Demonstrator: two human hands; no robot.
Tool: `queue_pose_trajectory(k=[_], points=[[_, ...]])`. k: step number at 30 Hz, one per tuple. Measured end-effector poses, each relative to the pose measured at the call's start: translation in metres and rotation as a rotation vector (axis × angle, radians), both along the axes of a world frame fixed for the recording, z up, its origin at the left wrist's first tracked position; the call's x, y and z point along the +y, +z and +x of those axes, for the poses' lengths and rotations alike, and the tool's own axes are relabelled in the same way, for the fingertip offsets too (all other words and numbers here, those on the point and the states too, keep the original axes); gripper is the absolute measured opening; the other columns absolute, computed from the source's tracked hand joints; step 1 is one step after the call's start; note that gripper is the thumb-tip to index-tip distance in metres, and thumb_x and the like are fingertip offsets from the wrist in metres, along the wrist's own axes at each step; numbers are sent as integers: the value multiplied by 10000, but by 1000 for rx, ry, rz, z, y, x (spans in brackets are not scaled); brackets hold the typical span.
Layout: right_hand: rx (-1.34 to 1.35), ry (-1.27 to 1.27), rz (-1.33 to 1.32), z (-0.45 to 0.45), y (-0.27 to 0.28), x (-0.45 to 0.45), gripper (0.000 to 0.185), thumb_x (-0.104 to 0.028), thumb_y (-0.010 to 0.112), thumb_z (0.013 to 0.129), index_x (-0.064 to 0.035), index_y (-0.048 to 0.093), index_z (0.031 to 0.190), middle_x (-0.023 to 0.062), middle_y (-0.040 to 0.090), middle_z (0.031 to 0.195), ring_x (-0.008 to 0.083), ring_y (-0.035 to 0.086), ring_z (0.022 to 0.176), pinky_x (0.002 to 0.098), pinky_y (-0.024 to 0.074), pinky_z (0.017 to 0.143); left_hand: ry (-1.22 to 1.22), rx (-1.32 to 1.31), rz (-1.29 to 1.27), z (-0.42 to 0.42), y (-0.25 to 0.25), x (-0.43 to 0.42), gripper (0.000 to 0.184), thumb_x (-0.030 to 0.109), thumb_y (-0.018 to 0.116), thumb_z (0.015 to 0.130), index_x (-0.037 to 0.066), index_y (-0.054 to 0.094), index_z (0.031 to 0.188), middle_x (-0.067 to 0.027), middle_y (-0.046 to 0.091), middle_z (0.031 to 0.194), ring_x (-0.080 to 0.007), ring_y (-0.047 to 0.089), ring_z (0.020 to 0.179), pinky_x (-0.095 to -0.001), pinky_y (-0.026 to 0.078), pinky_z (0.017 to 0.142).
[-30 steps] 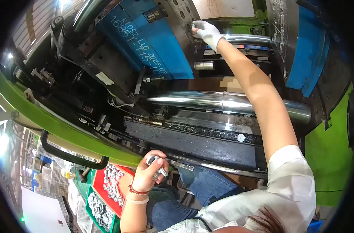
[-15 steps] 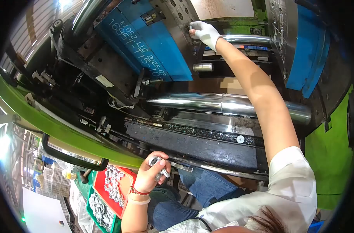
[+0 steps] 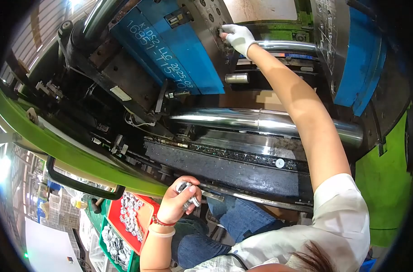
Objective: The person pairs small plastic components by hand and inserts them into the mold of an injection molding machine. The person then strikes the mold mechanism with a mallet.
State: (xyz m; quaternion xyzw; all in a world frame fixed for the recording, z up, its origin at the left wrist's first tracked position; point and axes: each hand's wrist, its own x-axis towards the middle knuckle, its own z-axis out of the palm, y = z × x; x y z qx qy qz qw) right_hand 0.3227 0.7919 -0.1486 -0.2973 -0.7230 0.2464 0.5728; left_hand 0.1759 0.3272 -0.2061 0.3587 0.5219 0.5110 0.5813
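Note:
My left hand (image 3: 175, 201), bare with a red bracelet at the wrist, is closed around several small round silvery metal parts (image 3: 188, 194), low in front of the machine. My right hand (image 3: 239, 40), in a white glove with bare fingertips, reaches up to the steel mould face (image 3: 209, 16) beside the blue mould block (image 3: 170, 50). Its thumb and forefinger are pinched together against that face. Whatever sits between those fingertips is too small and too hidden to name.
Thick polished tie bars (image 3: 224, 117) cross the machine below my right arm. Opposite stands another mould half (image 3: 326, 41). A round silvery piece (image 3: 279, 163) lies on the dark ledge. Red (image 3: 145, 215) and green (image 3: 104, 222) trays of metal parts stand lower left, near the green door (image 3: 79, 152).
My right fingertips have moved slightly closer against the mould face, and the small silvery piece seen at them before is now mostly hidden. My left hand has barely shifted.

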Motion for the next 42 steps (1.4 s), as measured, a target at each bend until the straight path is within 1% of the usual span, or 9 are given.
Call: queue_pose_trajectory(k=[8,11,14,18,20,26,35,40,42], points=[[-134,-162,179,1,3,-10,404,-213,633,828,-17,587,1179,153,648,1092,193,629,949,280,461,849,-24,66,2,0,0,-2,199,202,557,916,67,517,1056,-103,569,707,-104,461,454,-207,339,379],[-29,-69,114,0,-1,-4,379,-253,651,786,-53,631,1108,153,634,1093,301,592,1027,342,450,892,-31,64,7,-1,-3,-1,198,206,554,918,69,518,1057,-99,569,712,-101,466,459,-201,337,380],[10,68,-77,0,2,5,378,-245,653,780,-60,631,1109,144,633,1101,304,590,1029,343,450,893,-31,70,6,1,0,-2,200,206,557,917,70,518,1058,-100,569,712,-99,469,462,-200,337,379],[-223,-173,184,5,11,-14,346,-220,620,810,-47,621,1110,161,645,1037,306,600,1003,358,459,857,-45,78,9,1,0,-3,198,206,562,915,73,521,1056,-93,572,714,-95,469,462,-199,341,377],[10,-40,62,-2,0,-16,305,-169,552,844,-53,610,1120,175,621,1079,346,576,1021,384,447,877,-52,90,9,1,0,-4,196,205,564,914,75,522,1054,-89,573,718,-93,468,461,-200,342,376],[-451,-281,147,-7,-11,-38,527,-131,480,836,-38,359,1340,202,442,1296,369,462,1184,409,385,991,-68,17,-23,12,5,25,189,206,555,919,78,521,1053,-79,569,706,-90,460,452,-202,336,369],[-514,-325,26,-7,12,-55,464,-202,445,869,-15,446,1293,199,500,1261,351,482,1174,395,387,987,-152,41,-23,36,-10,69,160,213,563,921,93,543,1025,-47,595,734,-79,469,470,-198,320,368],[-4,-191,-53,-15,-2,-5,326,-308,529,858,-105,647,1085,136,638,1081,313,575,1048,360,438,918,-128,116,-61,31,-19,60,156,198,572,915,81,537,1012,-44,598,737,-72,462,475,-199,321,373],[-35,-150,-26,-10,1,7,300,-222,551,888,-16,620,1095,73,667,833,134,614,687,258,486,674,-124,136,-43,28,-21,57,159,200,573,914,80,536,1011,-43,598,735,-70,461,474,-200,320,372]])
